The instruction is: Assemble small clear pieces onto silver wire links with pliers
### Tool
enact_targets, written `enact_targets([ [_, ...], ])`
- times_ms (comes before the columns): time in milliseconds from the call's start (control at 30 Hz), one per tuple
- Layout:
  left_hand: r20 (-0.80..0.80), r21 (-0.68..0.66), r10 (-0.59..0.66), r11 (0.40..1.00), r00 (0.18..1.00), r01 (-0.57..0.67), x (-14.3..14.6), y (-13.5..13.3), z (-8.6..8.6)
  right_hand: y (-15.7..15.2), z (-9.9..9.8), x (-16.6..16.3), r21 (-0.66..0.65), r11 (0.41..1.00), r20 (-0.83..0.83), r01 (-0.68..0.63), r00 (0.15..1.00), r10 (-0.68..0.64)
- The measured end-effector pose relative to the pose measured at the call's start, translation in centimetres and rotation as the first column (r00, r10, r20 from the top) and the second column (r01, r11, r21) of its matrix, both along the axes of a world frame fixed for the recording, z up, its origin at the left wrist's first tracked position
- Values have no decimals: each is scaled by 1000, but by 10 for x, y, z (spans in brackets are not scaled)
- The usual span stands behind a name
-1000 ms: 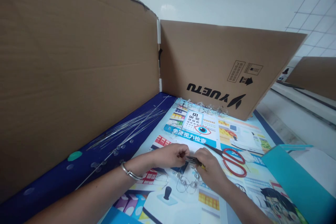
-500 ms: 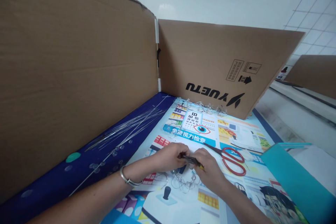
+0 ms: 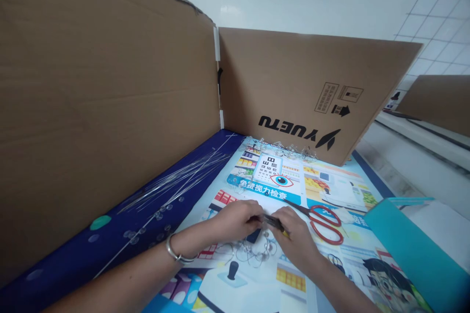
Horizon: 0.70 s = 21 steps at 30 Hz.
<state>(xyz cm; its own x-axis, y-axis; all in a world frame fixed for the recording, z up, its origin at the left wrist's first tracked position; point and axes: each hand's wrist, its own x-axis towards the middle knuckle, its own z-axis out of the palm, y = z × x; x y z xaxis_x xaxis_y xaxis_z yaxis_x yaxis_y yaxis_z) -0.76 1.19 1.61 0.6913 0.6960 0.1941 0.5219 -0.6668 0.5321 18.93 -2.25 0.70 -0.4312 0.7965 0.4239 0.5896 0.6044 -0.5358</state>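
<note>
Pliers with dark jaws and a yellow-marked handle are gripped in my right hand. Their jaws point left and meet the fingertips of my left hand, which is closed in a pinch. What it pinches is mostly hidden; it seems to be part of the thin wire strand with clear beads that lies looped just below both hands. A small dark block shows under the left fingers. Scissors with red handles lie just right of my right hand.
Cardboard panels stand at the left and back. Straight wires and loose clear beads lie on the blue strip at left. More beaded wire rests along the back panel. A teal folder sits at right on the printed mat.
The pliers have turned slightly and shifted a little right with my right hand. My left hand stays pinched in nearly the same place. The camera view has shifted slightly.
</note>
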Motion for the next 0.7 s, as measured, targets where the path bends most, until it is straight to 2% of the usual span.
enact_targets([
  [67,9,-46,12,999,1000,-12,-1,2,-1,-3,6,5,9,1000,66,-10,998,9],
  [167,32,-139,25,990,999,-21,-2,4,-3,-8,13,10,47,998,291,-29,957,14],
  [267,49,-202,23,979,999,-13,-3,5,-4,-11,15,11,136,991,520,-23,853,-52],
  [367,35,-205,26,979,999,-18,-4,5,-4,-14,13,7,220,975,658,-41,744,-117],
  [533,4,-164,40,986,999,-39,-3,4,-2,-18,14,1,288,957,725,-35,661,-194],
  [700,-31,-108,50,993,998,-53,-3,2,2,-17,14,1,315,949,712,6,660,-240],
])
